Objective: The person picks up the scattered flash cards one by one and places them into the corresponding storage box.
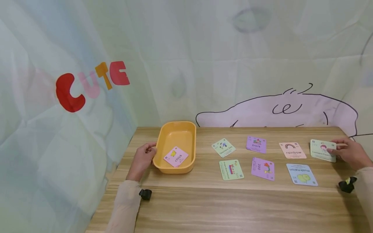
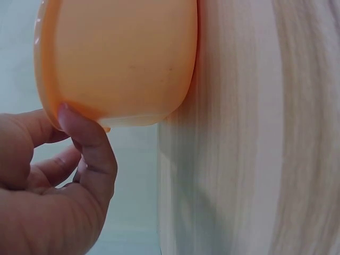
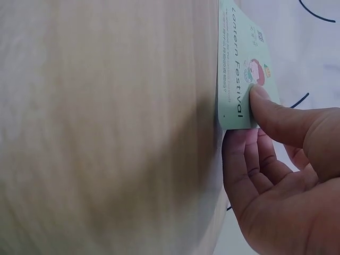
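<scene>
At the left of the table a yellow plastic basin (image 1: 190, 137) holds a pink chick card (image 1: 175, 156). My left hand (image 1: 144, 160) pinches the basin's left rim, and the left wrist view shows thumb and finger on that rim (image 2: 43, 64). Far to the right, my right hand (image 1: 351, 152) pinches the right edge of a green Lantern Festival card (image 1: 322, 150). In the right wrist view the thumb lies on the printed face of the card (image 3: 241, 64), with fingers beneath it. The card's near edge is close to the tabletop; whether it touches I cannot tell.
Between the hands lie several cards: Teachers' Day (image 1: 223, 148), park (image 1: 256, 144), rainbow (image 1: 292, 150), a green boat card (image 1: 231, 170), zoo (image 1: 263, 168) and muskmelon (image 1: 301, 174). A printed curtain (image 1: 175, 64) hangs behind the wooden table (image 1: 204, 207).
</scene>
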The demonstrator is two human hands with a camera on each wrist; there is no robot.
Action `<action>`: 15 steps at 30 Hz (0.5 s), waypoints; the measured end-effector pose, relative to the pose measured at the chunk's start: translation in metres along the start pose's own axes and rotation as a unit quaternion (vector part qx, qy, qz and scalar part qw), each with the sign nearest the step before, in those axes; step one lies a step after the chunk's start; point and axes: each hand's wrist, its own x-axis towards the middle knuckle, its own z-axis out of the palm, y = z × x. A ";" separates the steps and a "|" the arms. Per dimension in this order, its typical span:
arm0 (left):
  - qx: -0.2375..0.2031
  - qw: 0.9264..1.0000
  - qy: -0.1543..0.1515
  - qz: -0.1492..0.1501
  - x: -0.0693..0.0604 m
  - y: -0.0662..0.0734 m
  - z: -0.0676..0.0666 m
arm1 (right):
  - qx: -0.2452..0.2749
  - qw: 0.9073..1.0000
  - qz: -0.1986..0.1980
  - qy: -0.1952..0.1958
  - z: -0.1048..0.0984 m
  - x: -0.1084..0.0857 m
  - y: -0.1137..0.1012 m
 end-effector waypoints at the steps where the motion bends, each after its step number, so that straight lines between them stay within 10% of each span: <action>1: 0.000 1.000 0.000 -0.001 0.000 0.000 0.000 | 0.001 1.000 -0.002 0.000 0.000 -0.001 0.000; 15: -0.006 1.000 0.002 0.009 0.000 -0.001 0.000 | 0.027 0.999 0.008 -0.017 -0.005 -0.002 0.001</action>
